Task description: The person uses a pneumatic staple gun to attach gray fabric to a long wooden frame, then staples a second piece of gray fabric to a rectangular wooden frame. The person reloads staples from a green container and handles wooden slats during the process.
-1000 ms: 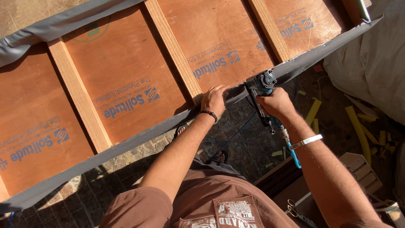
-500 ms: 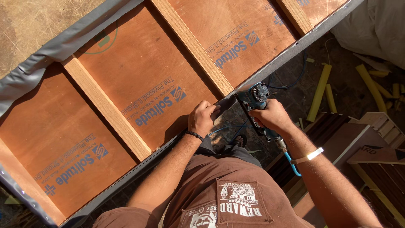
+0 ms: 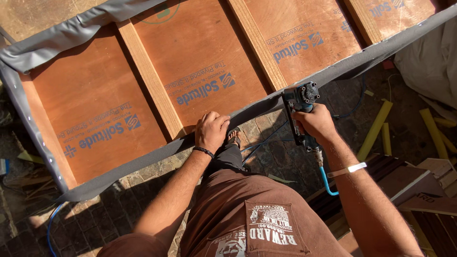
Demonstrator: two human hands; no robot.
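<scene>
Two hands moved left along frame's lower edge | left hand (image 3: 212,131) pressing grey fabric (image 3: 143,164) flat — centre | right hand (image 3: 314,123) gripping pneumatic stapler (image 3: 301,102), nose at fabric edge — next staple spot.

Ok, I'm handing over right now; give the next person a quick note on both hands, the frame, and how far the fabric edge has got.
Left hand: pressed on the grey fabric at the near edge of the plywood frame, fingers curled over the edge.
Right hand: gripping the blue pneumatic stapler, nose against the fabric edge, right of the left hand; blue air hose trails from its handle.
Done: fabric wraps the left, far and near edges; a row of small fasteners shows on the left edge.
Left: whether the near edge is fully fastened cannot be seen.
</scene>
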